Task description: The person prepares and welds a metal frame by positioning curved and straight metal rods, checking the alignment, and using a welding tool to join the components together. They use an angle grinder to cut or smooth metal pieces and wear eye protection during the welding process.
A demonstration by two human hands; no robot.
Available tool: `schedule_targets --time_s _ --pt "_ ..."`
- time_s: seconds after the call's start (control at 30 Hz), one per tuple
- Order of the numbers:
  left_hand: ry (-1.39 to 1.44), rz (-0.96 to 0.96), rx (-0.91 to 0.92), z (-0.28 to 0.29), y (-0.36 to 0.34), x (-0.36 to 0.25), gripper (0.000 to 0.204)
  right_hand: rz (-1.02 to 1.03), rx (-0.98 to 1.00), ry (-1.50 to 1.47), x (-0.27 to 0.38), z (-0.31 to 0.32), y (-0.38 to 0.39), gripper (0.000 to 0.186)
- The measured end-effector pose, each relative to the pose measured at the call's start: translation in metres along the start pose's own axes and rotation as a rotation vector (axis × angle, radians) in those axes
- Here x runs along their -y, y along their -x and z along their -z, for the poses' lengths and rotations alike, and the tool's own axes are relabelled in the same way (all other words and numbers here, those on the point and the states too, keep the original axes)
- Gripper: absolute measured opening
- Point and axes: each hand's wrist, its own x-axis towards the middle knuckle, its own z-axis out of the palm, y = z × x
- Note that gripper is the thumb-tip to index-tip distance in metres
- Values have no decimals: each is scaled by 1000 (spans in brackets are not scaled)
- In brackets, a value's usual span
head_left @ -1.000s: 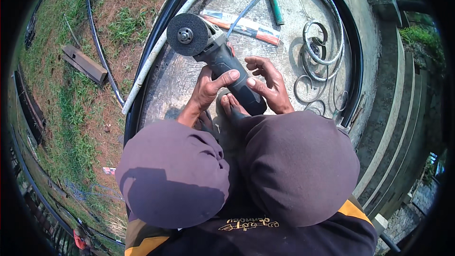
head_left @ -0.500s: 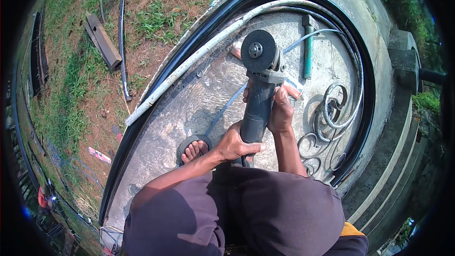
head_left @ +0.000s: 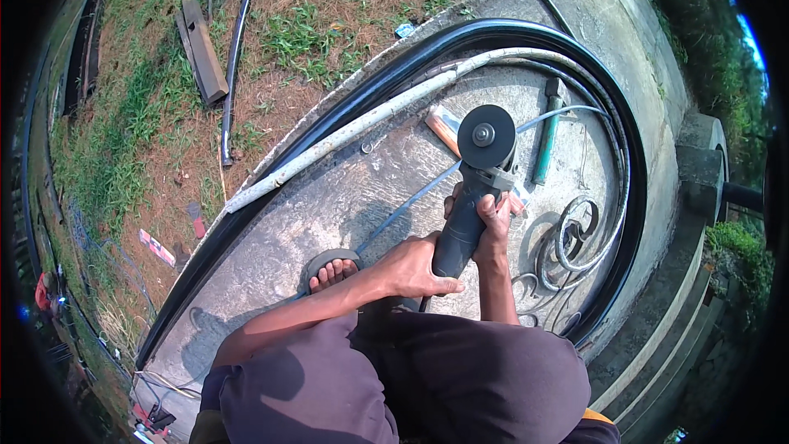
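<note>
My left hand (head_left: pixel 413 270) is wrapped round the rear end of a dark angle grinder (head_left: pixel 462 230). My right hand (head_left: pixel 491 230) grips the grinder's body just below its head, thumb along the side. The black cutting disc (head_left: pixel 485 136) faces up, away from me, held above a concrete slab (head_left: pixel 296 242). Behind the grinder lies an orange and white package (head_left: pixel 445 127), partly hidden, with a thin blue cable (head_left: pixel 403 210) crossing near it. My sandalled foot (head_left: pixel 329 273) rests on the slab beside my left forearm.
Bent black tubing (head_left: pixel 436 45) and a whitish pipe (head_left: pixel 353 134) curve round the slab. A green-handled hammer (head_left: pixel 546 148) and coiled hose (head_left: pixel 575 234) lie at the right. Timber (head_left: pixel 201 53) lies on the grass (head_left: pixel 140 140). Concrete steps (head_left: pixel 657 337) run along the right.
My hands have turned the grinder from a leftward tilt to point away from me. My right hand moved up the body, my left down to its rear end. The view has shifted.
</note>
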Motion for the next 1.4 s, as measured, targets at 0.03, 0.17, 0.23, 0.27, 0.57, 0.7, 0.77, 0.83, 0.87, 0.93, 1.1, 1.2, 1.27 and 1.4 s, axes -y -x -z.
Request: schedule_targets --time_s 0.03,0.17,0.23,0.27,0.57,0.7,0.77,0.83,0.87,0.93,1.1,1.2,1.27,1.4 --pt "-107 -85 -183 12 6 -4 59 -10 29 162 5 7 -5 58" --pt "-782 -248 -1020 80 37 1 59 -151 121 637 53 26 -32 46" --pt "-1037 -66 -1184 108 43 19 57 -105 153 746 61 20 -41 61" --pt "-1030 -52 -1173 116 43 32 54 -104 185 837 61 20 -48 67" --pt "-1126 -204 -1173 130 38 62 34 -90 223 999 44 2 -71 91" --pt "-1131 -212 -1196 127 39 63 33 -49 243 955 41 -1 -75 88" --pt "-1141 -175 -1190 124 40 60 33 -43 252 945 40 -1 -77 87" --pt "-1117 -116 -1167 122 42 56 33 -41 249 948 40 -4 -77 87" --pt "-1117 -132 -1180 121 42 56 33 -37 253 957 42 -5 -77 87" --pt "-1122 -159 -1209 122 43 55 33 -28 267 968 43 -8 -77 87" --pt "-1106 -191 -1232 123 42 54 31 -31 249 978 45 -11 -80 84" --pt "-1094 -188 -1236 122 43 53 31 -43 236 980 45 -13 -82 82" --pt "-1087 -186 -1236 122 44 52 30 -47 232 970 43 -13 -83 82" --pt "-1069 -203 -1241 121 42 54 30 -73 214 956 40 -11 -83 80"
